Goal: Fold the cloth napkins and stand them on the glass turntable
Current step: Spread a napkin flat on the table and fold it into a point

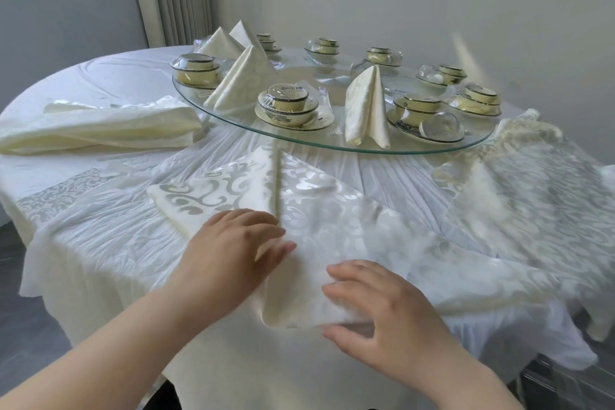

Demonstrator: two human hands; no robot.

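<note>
Both hands — left hand, right hand — flat on a half-folded napkin.

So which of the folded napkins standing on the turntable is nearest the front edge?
The napkin right of center, between two dish sets, its base almost at the glass turntable's rim. The other three stand farther back on the left.

Two bare forearms enter from the lower edge of the head view. No sleeves, gloves, watch, rings or bracelets are visible on either. The left hand and right hand show short, unpainted fingernails. Motion blur softens the outlines of the fingers on both.
</note>
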